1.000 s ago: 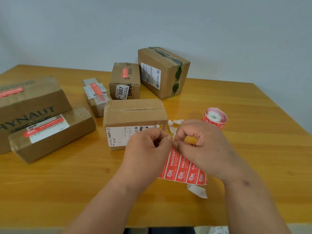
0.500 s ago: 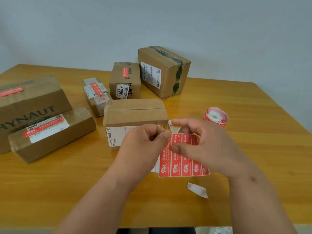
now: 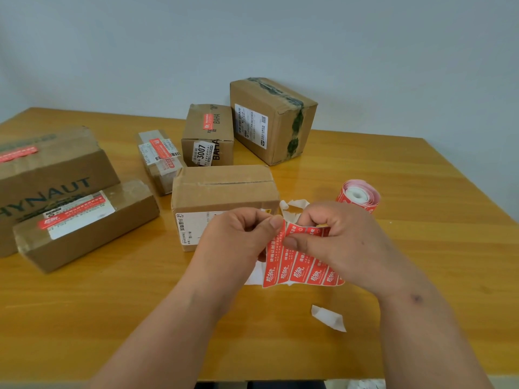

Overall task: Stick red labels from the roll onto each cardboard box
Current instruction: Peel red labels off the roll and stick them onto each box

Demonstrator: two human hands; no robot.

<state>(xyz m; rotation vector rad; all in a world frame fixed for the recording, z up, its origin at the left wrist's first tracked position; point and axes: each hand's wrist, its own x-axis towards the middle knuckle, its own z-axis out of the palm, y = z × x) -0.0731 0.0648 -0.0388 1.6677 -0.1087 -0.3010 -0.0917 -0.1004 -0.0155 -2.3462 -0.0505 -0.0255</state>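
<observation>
Both hands hold a strip of several red labels point(image 3: 302, 269) above the table's front middle. My left hand point(image 3: 241, 237) pinches the top corner of the leftmost label, which curls away from the strip. My right hand point(image 3: 337, 240) grips the strip's upper edge, thumb on its face. The red label roll point(image 3: 358, 195) stands behind my right hand. Just behind my hands lies a plain cardboard box point(image 3: 224, 189) with no red label on its visible faces. A taller box point(image 3: 273, 119) at the back shows none either.
Several boxes carrying red labels sit to the left: a large one point(image 3: 50, 169), a long flat one point(image 3: 84, 223), a narrow one point(image 3: 161, 158) and a small upright one point(image 3: 207, 133). White backing scraps point(image 3: 328, 318) lie on the wooden table point(image 3: 435, 248).
The leftmost label's top corner has lifted off the strip between my left fingers. My right hand has curled tighter over the strip's upper edge, and the strip now bends.
</observation>
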